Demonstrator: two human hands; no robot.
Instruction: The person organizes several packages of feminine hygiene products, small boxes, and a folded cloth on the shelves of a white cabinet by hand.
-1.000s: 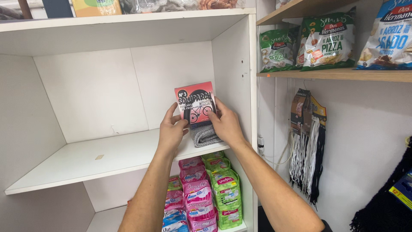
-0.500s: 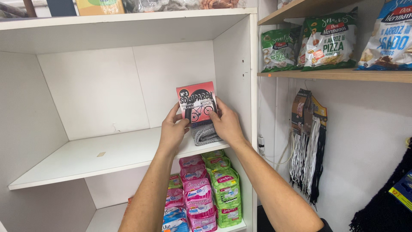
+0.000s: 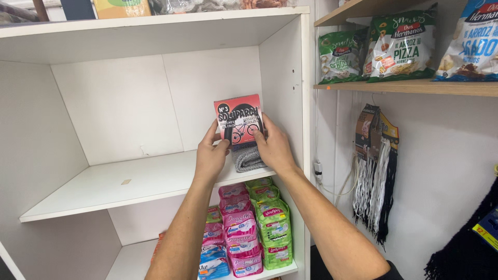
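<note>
Both my hands hold a flat red and black card packet point(image 3: 237, 118) with a bicycle picture, upright near the back right corner of a white shelf point(image 3: 129, 181). My left hand point(image 3: 211, 155) grips its left lower edge, and my right hand point(image 3: 274, 145) grips its right edge. A folded grey cloth piece point(image 3: 249, 159) hangs from the packet's underside and rests on the shelf between my hands.
Pink, green and blue soft packs point(image 3: 244, 231) are stacked on the shelf below. To the right, a wooden shelf point(image 3: 415, 87) carries snack bags point(image 3: 397, 46). Bundles of laces point(image 3: 374, 166) hang on the wall under it. A small tan scrap point(image 3: 126, 182) lies on the white shelf.
The packet and both hands have stayed almost still at the shelf's back right corner, with only a slight shift in my view.
</note>
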